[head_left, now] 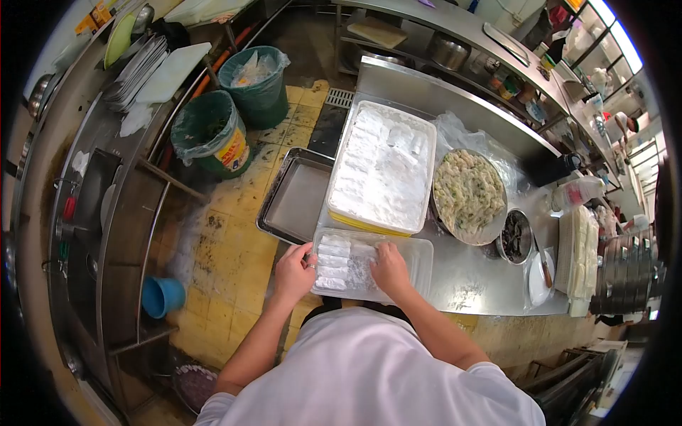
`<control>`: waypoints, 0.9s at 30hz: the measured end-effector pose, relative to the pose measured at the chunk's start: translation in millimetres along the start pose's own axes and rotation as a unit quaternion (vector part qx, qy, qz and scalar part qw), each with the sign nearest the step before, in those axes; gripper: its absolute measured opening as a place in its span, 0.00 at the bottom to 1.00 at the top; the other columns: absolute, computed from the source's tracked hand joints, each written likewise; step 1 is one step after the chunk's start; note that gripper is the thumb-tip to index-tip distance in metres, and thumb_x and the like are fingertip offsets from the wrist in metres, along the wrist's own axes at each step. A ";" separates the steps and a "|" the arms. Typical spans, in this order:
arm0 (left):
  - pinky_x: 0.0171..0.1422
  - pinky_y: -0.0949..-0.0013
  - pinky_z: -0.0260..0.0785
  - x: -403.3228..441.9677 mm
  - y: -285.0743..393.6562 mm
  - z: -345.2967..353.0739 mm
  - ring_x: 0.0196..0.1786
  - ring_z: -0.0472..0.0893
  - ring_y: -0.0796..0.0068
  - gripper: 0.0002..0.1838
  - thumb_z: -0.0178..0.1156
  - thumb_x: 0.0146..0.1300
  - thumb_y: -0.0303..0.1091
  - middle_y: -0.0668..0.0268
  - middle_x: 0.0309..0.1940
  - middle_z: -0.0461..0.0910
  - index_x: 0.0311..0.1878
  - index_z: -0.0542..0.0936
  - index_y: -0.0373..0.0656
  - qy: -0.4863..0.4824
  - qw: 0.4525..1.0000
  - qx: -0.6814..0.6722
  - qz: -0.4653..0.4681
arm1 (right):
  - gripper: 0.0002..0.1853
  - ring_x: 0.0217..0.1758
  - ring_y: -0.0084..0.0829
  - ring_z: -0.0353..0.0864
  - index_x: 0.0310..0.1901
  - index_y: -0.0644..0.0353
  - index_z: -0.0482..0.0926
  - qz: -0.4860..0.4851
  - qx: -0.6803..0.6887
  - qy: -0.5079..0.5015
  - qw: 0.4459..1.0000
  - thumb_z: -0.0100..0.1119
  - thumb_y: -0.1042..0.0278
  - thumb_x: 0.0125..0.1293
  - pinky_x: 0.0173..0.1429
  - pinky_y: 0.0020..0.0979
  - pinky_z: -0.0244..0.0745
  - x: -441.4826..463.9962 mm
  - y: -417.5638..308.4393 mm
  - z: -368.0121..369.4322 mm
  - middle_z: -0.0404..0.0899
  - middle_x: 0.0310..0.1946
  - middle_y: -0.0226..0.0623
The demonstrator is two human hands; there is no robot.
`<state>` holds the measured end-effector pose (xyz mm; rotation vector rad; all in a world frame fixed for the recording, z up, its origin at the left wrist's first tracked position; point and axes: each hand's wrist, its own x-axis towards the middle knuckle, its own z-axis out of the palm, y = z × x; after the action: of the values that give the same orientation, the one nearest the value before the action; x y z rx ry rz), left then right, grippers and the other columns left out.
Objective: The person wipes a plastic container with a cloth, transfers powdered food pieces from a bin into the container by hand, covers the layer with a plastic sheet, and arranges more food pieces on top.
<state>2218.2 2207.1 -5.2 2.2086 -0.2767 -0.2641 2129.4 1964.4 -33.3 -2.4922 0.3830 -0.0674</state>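
Note:
A clear plastic container (pixel 424 273) lies at the front edge of the steel table, with a column of white floured rolls (pixel 332 261) along its left side. My left hand (pixel 294 270) is closed at the container's left rim, its fingertips by the ends of the rolls. Inside the container my right hand (pixel 390 268) is closed, fingers pointing down at the right end of an upper white roll (pixel 364 250); its fingertips are partly hidden. Just beyond stands a large white tray (pixel 432 153) filled with rows of flour-dusted rolls.
Right of the tray are a bowl of pale green-flecked filling (pixel 467 192), a smaller bowl of dark pieces (pixel 516 238) and a knife (pixel 545 263) on a white lid (pixel 538 284). A metal tray (pixel 273 192) sits at left. Green bins (pixel 213 135) stand on the yellow floor.

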 end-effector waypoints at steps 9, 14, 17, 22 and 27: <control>0.41 0.61 0.76 0.8 -2.1 -4.5 0.32 0.82 0.63 0.17 0.67 0.66 0.31 0.58 0.43 0.84 0.57 0.85 0.39 -0.011 1.000 -0.017 0.012 | 0.21 0.38 0.48 0.84 0.44 0.57 0.76 -0.083 -0.158 0.055 0.982 0.76 0.62 0.53 0.43 0.46 0.80 18.3 7.1 16.4 0.80 0.38 0.44; 0.41 0.61 0.76 0.3 -6.4 -2.7 0.30 0.81 0.63 0.17 0.68 0.65 0.30 0.59 0.43 0.84 0.58 0.85 0.40 -0.009 1.000 -0.018 0.015 | 0.21 0.39 0.47 0.85 0.44 0.57 0.76 -0.058 -0.157 0.041 0.985 0.77 0.59 0.54 0.43 0.46 0.80 22.5 4.8 14.4 0.81 0.37 0.43; 0.40 0.62 0.76 -1.5 -2.2 -1.4 0.29 0.80 0.64 0.17 0.68 0.65 0.29 0.59 0.43 0.84 0.58 0.85 0.40 0.007 1.000 -0.019 0.010 | 0.21 0.40 0.48 0.85 0.45 0.58 0.77 -0.062 -0.116 0.048 0.990 0.77 0.62 0.55 0.44 0.47 0.80 22.0 -7.1 -0.4 0.81 0.37 0.43; 0.38 0.64 0.75 -2.1 2.8 -3.8 0.30 0.80 0.67 0.18 0.68 0.66 0.29 0.60 0.44 0.84 0.58 0.84 0.38 0.058 0.998 -0.034 -0.005 | 0.19 0.46 0.51 0.84 0.51 0.61 0.78 -0.088 -0.015 0.130 0.987 0.71 0.64 0.61 0.50 0.48 0.80 79.4 -23.5 -72.9 0.81 0.42 0.46; 0.38 0.64 0.76 -11.4 16.1 -7.3 0.30 0.80 0.66 0.17 0.67 0.66 0.29 0.59 0.43 0.84 0.58 0.84 0.37 0.061 0.997 -0.042 -0.001 | 0.19 0.52 0.54 0.83 0.56 0.66 0.78 -0.101 -0.162 0.119 0.974 0.63 0.66 0.66 0.58 0.49 0.80 217.6 38.9 -80.4 0.81 0.49 0.51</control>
<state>2207.8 2206.3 13.0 2.1318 -0.1920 -0.1382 2316.7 1826.2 0.7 -2.8501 0.2517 -0.4193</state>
